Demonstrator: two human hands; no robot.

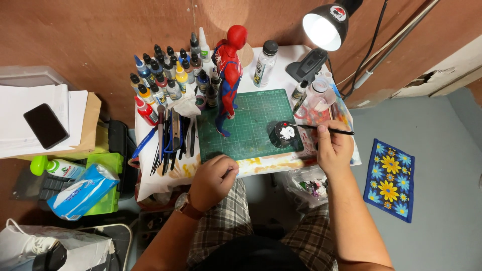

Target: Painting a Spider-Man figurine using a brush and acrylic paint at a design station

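Note:
My right hand [333, 148] grips a thin black paintbrush [321, 129] whose tip reaches a black round dish [284, 134] with white paint in it. That dish rests on the right part of a green cutting mat [251, 120]. My left hand [213, 180], with a watch on the wrist, is curled into a fist at the table's near edge, just below the mat, and holds nothing I can see. A red and blue action figure [229, 75] stands upright on the mat's far left corner.
Several paint bottles [165, 75] crowd the table's far left, with brushes and tools [173, 135] laid before them. A clear bottle [264, 62], a lit desk lamp [329, 22] and plastic cups [317, 98] are at the right. A phone [45, 125] lies on papers at left; a flowered cloth [389, 178] lies on the floor.

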